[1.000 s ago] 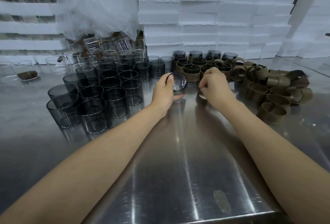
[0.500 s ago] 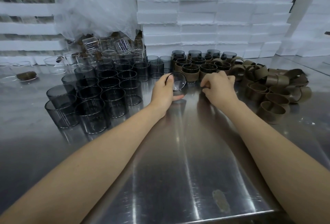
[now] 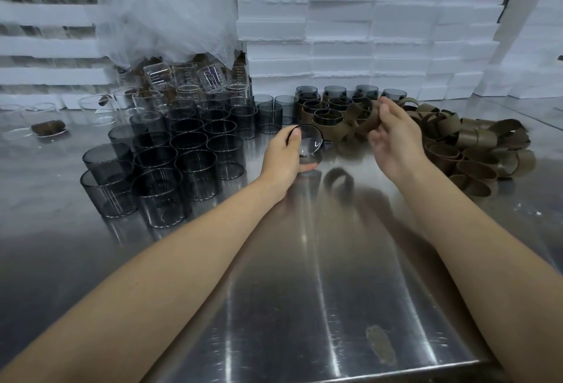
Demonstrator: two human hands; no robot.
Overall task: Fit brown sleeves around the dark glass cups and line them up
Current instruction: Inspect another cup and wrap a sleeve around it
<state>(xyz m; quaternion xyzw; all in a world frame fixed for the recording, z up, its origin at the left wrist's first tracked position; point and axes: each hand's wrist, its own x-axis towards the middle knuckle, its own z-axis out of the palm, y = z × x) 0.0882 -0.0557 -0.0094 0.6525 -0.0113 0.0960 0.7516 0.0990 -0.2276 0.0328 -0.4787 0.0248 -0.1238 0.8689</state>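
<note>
Risen now, right hand (image 3: 393,142) seemingly pinches a blurred sleeve (image 3: 361,120), left hand (image 3: 282,157) grips a tilted cup (image 3: 311,145); print on clear cups (image 3: 210,77) unreadable.

A brushed steel table (image 3: 304,306) reflects light in pale streaks. Stacked white foam slabs (image 3: 365,32) wall off the back; crumpled clear plastic sheeting (image 3: 170,7), possibly a bag, drapes at left.

hands (image 3: 281,158) 2 | bare dark cups (image 3: 195,169) ~20 | sleeved cups (image 3: 327,119) ~9 | loose sleeves (image 3: 475,172) 15+
</note>
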